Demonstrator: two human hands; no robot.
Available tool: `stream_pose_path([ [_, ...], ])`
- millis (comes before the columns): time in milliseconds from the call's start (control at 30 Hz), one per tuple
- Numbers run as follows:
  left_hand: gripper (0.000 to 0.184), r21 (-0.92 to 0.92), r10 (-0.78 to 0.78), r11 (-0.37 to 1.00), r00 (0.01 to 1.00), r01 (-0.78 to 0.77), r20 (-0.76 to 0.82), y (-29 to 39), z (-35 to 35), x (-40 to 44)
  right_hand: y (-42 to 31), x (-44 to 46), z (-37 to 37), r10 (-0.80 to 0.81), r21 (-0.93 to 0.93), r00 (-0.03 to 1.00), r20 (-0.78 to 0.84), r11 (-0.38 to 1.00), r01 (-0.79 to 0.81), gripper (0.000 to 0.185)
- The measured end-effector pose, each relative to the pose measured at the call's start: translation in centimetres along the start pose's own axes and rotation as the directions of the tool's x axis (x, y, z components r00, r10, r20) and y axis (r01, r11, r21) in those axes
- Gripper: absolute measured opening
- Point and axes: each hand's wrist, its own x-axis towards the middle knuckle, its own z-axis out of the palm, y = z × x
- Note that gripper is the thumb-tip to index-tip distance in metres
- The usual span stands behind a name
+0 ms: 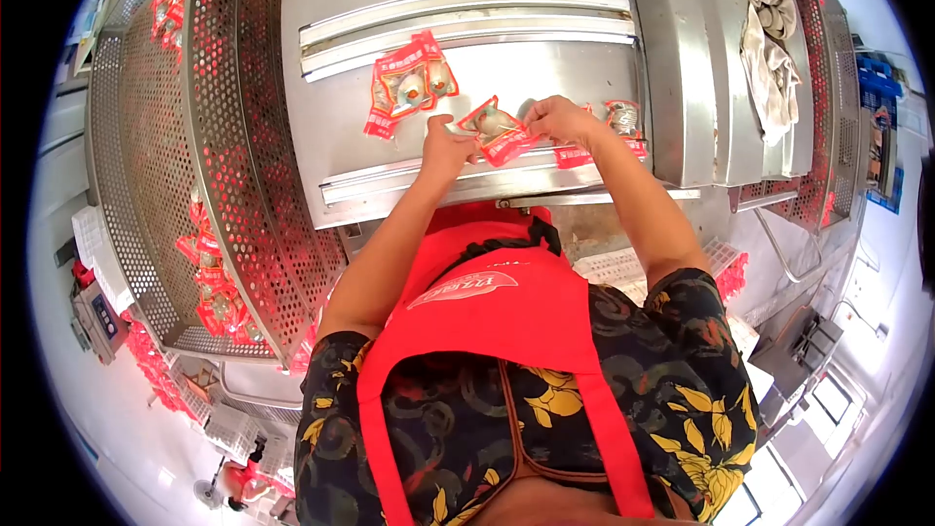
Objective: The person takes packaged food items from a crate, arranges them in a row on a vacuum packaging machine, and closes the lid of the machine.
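Observation:
A red-and-clear sealed food packet [494,127] is held just above the steel worktop, a pale roundish item showing inside it. My right hand [563,123] pinches its right end between thumb and fingers. At its left edge, my left hand [448,149] has its fingers curled against the packet, with the thumb raised; the exact grip is partly hidden. Beyond my left hand, overlapping packets [409,88] of the same kind lie flat on the metal. More packets [623,119] rest right of my right hand, partly covered by the wrist.
Raised metal rails [467,24] cross the steel worktop [545,73]. At left stands a perforated metal basket [146,136] with several red packets [214,282] by it. Crumpled cloths [769,58] lie on the steel ledge at right. Far lower left, another person [243,482] is visible.

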Motion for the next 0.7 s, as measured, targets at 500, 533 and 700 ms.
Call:
stream_pose_path([
  [500,0.076,0.191,0.192,0.963,0.981,-0.189,0.005,0.6,0.6,2.3,4.1,4.3,2.2,-0.505,-0.519,0.808,-0.303,0.799,0.304,0.023],
  [533,0.076,0.19,0.191,0.963,0.981,-0.19,0.009,1.0,0.7,2.3,4.2,4.0,2.4,-0.497,-0.475,0.787,-0.366,0.827,0.302,0.023],
  [700,0.054,0.294,0.274,0.916,0.961,-0.273,0.04,0.8,-0.3,3.9,3.8,2.7,2.4,-0.382,-0.284,0.852,-0.357,0.914,0.291,0.024],
])
